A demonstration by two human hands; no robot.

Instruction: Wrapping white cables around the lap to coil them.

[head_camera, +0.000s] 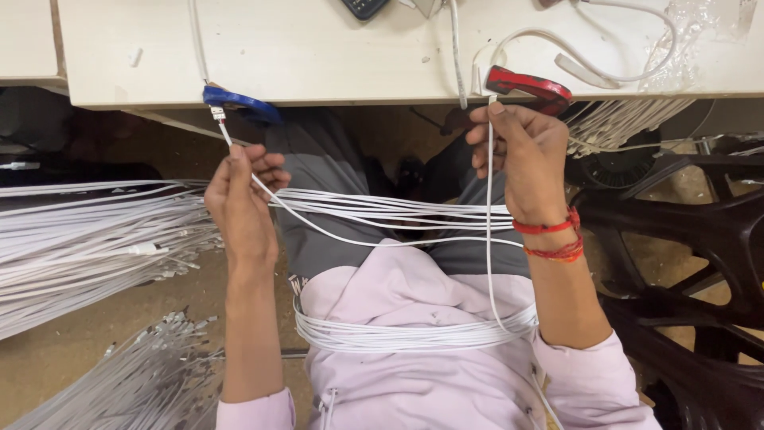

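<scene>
The left hand is closed round a bundle of thin white cables, fingers curled together over the strands, thumb side up. One strand runs up out of that fist to a small plug end, which sits just below the blue clamp fixed on the edge of the table. The plug lies above and slightly to the left of the left hand, near it; the left hand is plainly the nearer of the two.

The right hand is likewise closed, fingers pinched together on a single white strand that drops straight down from the red clamp at the table edge. The red clamp is touching or just above the fingertips; contact cannot be settled from this view. A red thread bracelet sits on the right wrist.

Between the two hands the cable bundle runs level, left to right, its long axis across the person's lap. A second loop of white cable lies lower, against the pale pink sweatshirt.

Further out, a large sheaf of white cables fans away on the left. A black plastic chair stands on the right, and loose cable and clear wrapping lie on the table top.
</scene>
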